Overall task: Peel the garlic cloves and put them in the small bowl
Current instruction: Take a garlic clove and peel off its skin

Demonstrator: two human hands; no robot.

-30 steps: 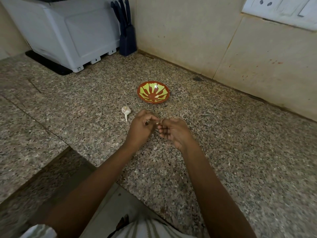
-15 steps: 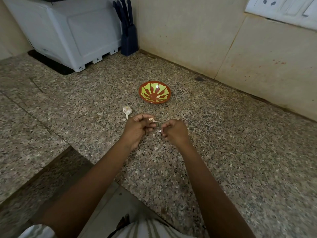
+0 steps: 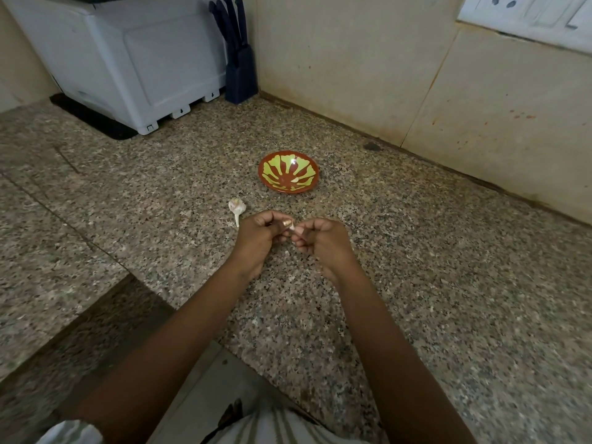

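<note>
Clove [image 3: 291, 231] was pinched between curled fingertips of left hand [image 3: 258, 240] and right hand [image 3: 325, 243], above countertop [image 3: 416, 251], near small bowl [image 3: 283, 181] (pale piece [image 3: 295, 180] inside). Garlic bulb [image 3: 237, 206] lay just left of them.

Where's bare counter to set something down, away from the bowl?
Bare counter right of the right hand up to the wall, and left of the garlic bulb toward the white appliance. Crowded between left hand, bulb and small bowl.
</note>
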